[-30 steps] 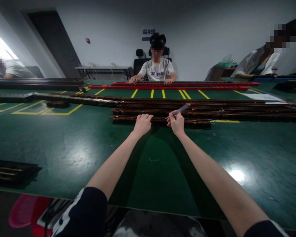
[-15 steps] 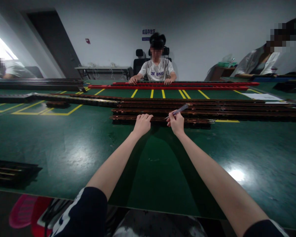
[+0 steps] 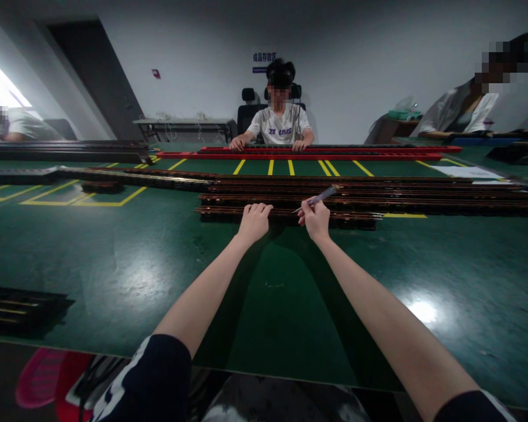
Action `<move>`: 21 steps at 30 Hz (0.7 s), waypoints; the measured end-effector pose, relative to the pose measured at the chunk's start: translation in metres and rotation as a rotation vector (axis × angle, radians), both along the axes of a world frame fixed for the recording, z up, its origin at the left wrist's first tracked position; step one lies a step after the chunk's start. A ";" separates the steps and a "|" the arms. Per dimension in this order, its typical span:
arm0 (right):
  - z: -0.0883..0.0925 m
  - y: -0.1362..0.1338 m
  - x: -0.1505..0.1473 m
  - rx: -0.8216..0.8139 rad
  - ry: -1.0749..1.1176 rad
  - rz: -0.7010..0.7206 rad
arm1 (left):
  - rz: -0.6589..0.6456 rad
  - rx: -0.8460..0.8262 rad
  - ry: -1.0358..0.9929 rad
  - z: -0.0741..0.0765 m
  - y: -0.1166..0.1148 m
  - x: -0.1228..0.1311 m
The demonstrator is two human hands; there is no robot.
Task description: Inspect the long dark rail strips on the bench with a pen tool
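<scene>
Long dark strips with copper-coloured lines (image 3: 405, 196) lie side by side across the green table. My left hand (image 3: 255, 223) rests on the nearest dark strip (image 3: 352, 221), its fingers bent over it; the thumb's grip is partly hidden. Just to the right, my right hand (image 3: 315, 220) pinches a slim pen-like tool (image 3: 324, 194) with a translucent handle. The tool's thin tip points down and left, close over the front strips. Whether the tip touches a strip I cannot tell.
Across the green table (image 3: 158, 264) a person (image 3: 279, 120) has both hands at red rails (image 3: 378, 156). More dark strips (image 3: 22, 308) lie at the near left, grey rails (image 3: 61, 151) at the far left. White paper (image 3: 469, 172) lies at right. Another person (image 3: 457, 111) sits at far right.
Almost nothing differs. My right hand and the pen-like tool have shifted very slightly to the right; my left hand stays on the front strip.
</scene>
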State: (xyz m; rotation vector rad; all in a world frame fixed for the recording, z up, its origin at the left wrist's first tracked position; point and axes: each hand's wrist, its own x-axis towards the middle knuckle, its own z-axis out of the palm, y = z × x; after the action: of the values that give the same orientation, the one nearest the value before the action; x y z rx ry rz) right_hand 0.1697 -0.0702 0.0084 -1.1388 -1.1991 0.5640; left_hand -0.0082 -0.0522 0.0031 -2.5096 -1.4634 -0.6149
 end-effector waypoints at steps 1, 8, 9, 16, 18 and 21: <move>0.000 0.000 0.000 0.005 0.011 -0.012 | 0.002 0.001 0.002 0.000 0.000 0.000; 0.002 0.001 0.005 -0.009 0.060 -0.119 | 0.025 0.008 0.002 0.000 0.000 0.000; 0.002 0.001 0.005 -0.021 0.056 -0.110 | 0.033 0.007 0.001 0.000 0.001 0.000; 0.001 0.000 0.002 -0.026 -0.024 0.004 | 0.043 -0.003 -0.030 0.001 0.000 0.000; 0.001 -0.001 0.001 -0.026 -0.017 -0.002 | 0.050 0.016 -0.027 0.001 0.000 0.000; 0.002 -0.002 0.000 -0.034 -0.004 -0.008 | 0.046 0.032 -0.024 0.001 0.000 0.000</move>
State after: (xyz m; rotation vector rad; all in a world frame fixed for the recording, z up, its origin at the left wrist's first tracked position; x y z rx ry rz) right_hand 0.1694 -0.0719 0.0100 -1.1733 -1.1918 0.5775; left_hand -0.0084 -0.0524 0.0044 -2.4462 -1.5027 -0.6576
